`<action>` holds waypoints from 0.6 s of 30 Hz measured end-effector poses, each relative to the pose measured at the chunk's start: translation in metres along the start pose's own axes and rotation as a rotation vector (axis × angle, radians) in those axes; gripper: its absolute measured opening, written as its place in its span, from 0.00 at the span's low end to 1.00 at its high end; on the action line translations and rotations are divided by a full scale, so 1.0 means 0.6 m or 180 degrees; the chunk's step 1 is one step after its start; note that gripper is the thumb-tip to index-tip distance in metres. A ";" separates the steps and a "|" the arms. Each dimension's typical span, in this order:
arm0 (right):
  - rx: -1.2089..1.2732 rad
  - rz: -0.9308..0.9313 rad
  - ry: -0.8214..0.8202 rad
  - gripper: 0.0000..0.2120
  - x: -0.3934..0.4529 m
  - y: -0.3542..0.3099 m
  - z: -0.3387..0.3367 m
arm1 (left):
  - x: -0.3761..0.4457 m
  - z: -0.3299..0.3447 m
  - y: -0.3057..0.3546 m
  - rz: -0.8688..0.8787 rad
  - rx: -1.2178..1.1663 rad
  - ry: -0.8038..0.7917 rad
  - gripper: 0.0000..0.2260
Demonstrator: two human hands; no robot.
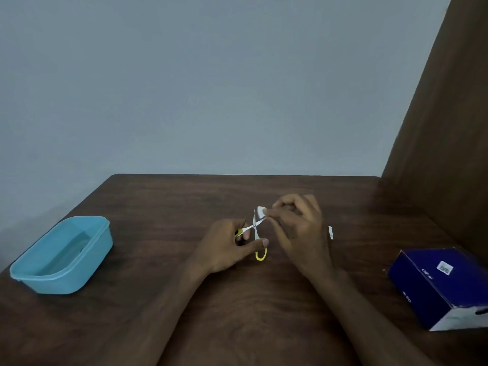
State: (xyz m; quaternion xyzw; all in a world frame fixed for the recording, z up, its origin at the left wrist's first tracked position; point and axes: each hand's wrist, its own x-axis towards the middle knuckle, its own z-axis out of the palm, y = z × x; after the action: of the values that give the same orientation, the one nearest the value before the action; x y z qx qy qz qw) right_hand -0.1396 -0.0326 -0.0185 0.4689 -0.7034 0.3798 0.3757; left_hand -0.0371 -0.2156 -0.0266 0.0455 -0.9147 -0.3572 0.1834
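Far left, a blue tub (91,262) sat on the table (184,202), open at the top and well apart from the action. Moving in, the left hand (224,247) gripped the scissors (254,227) by their yellow handles: its fingers were curled over one handle, and its thumb reached across to the other loop (261,254), which stuck out below it on the near side. Whether the thumb went through that loop, I couldn't tell. The scissors were at the middle of the table, low over the wood, though resting or lifted I couldn't say. Their blades stood open in a V pointing away from the person. Right in that V was the small white piece (261,212), its lower edge down between the blades. The right hand (301,228) came in from the right and pinched the piece between thumb and forefinger, with the other fingers curled loosely behind. Just past that hand a thin white scrap (331,232) lay on the wood, partly hidden by it. Further right a dark blue box (443,283) sat near the table's edge, a small white label (445,268) on its top, well clear of both hands. Behind it rose a brown panel (449,128), and a grey wall (211,88) ran behind the table.
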 end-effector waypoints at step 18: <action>0.0296 0.1018 -0.0409 0.02 -0.008 0.005 0.020 | -0.001 0.000 -0.002 0.0409 0.0167 -0.0104 0.24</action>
State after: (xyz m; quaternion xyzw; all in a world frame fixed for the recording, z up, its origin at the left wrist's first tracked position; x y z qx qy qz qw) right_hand -0.1434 -0.0407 -0.0287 0.3913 -0.7732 0.4361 0.2427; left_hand -0.0364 -0.2160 -0.0277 -0.0143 -0.9276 -0.3214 0.1897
